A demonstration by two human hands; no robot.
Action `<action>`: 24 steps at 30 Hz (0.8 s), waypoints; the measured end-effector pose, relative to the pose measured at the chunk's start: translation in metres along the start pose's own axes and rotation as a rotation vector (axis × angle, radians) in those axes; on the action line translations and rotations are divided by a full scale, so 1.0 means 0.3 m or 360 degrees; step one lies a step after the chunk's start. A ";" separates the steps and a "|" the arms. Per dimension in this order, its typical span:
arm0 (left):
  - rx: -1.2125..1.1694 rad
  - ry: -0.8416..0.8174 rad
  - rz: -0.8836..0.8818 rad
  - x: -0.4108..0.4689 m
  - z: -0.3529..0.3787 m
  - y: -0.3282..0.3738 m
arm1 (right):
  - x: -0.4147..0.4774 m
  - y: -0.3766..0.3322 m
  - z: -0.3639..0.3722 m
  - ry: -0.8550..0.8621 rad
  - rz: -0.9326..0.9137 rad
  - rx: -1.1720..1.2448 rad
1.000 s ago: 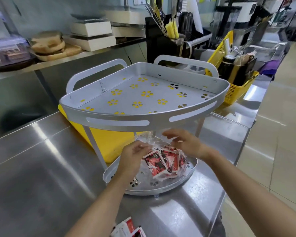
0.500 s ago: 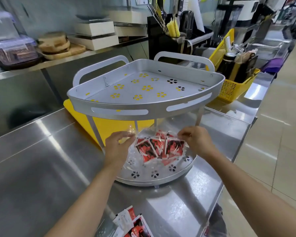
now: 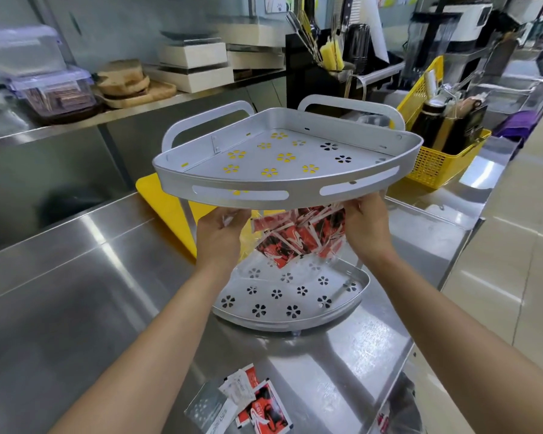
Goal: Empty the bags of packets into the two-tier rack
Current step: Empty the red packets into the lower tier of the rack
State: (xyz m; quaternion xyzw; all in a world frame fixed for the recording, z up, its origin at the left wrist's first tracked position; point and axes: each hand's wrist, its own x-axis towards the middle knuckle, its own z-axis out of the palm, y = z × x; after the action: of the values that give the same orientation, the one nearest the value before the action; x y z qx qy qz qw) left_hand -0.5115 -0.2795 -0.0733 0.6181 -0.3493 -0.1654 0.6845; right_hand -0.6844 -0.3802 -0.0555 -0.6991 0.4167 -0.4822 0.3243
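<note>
both hands, left hand point(image 3: 220, 236) and right hand point(image 3: 365, 227), pinch the clear bag point(image 3: 295, 239) of packets just under the rack point(image 3: 282, 186) top tier's rim, bare bottom tier open below them.

Two bare forearms enter from the lower edge of the head view, one on each side. No sleeves, cuffs or gloves visible along either arm up to the frame border. Left hand point(image 3: 221, 234): bare, no ring, watch, band or strap at the wrist. Right hand point(image 3: 365, 227): likewise bare, wrist uncovered, no jewellery seen. Fingernails too small and partly hidden to describe. No markings noted on either arm.
</note>
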 end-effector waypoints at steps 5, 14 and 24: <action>0.0038 -0.0055 -0.0009 0.009 -0.003 0.016 | 0.025 -0.011 -0.012 0.0207 0.0076 0.0146; 0.0022 -0.0128 0.0177 0.026 0.019 0.073 | 0.026 0.014 -0.016 0.0199 -0.0043 -0.0016; 0.0609 -0.0212 0.0251 0.025 0.052 0.085 | 0.040 -0.017 0.005 0.0138 -0.0029 0.0188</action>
State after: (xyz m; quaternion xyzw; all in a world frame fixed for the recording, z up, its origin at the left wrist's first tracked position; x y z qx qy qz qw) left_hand -0.5220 -0.2911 -0.0469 0.6953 -0.4661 -0.0825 0.5408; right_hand -0.6795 -0.3887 -0.0468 -0.6611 0.3948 -0.5386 0.3422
